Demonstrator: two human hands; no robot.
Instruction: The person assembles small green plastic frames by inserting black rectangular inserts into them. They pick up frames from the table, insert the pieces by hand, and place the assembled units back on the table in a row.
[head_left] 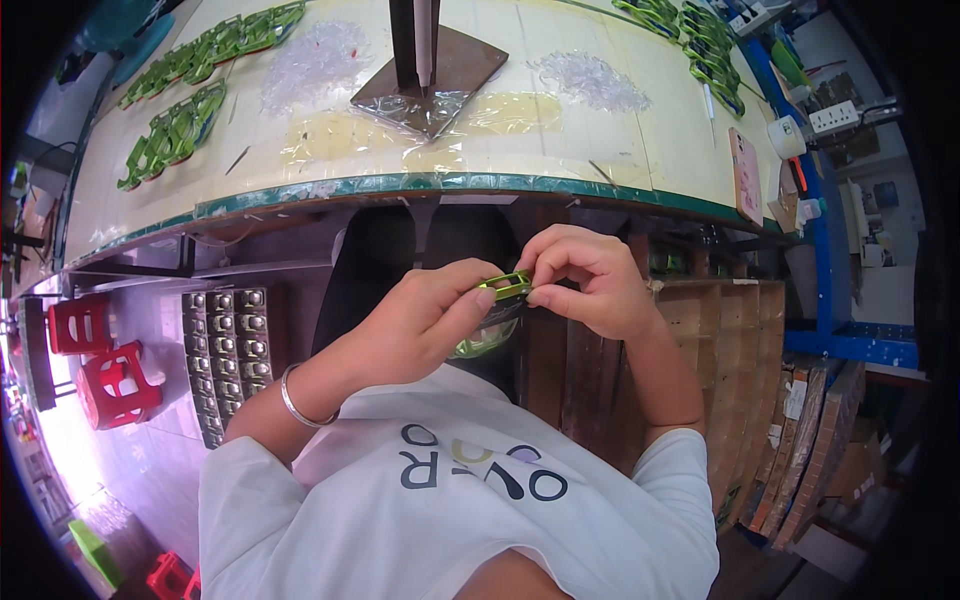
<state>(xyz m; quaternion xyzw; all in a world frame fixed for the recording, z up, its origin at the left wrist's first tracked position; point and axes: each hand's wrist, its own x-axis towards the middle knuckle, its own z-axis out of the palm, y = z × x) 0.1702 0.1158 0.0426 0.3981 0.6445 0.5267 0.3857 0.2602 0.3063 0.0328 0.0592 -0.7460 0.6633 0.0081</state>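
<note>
Just past the front edge of the workbench, over my lap, I hold a small bright green plastic frame (512,287). My left hand (432,312) pinches its left end between thumb and fingers. At its right end, the thumb and bent fingers of my right hand (592,285) close on it; any tiny piece between those fingertips is hidden. Below the frame shows a clear, green-tinted rounded thing (486,340), partly covered by my left hand. I cannot tell whether the two are joined.
On the workbench (380,170) stands a post on a brown metal base (470,65), between heaps of clear plastic bits (318,62) (592,80). Rows of green frames (175,135) lie far left and right. A pink phone (745,172), red stools (118,385) and a wooden compartment box (735,345) are nearby.
</note>
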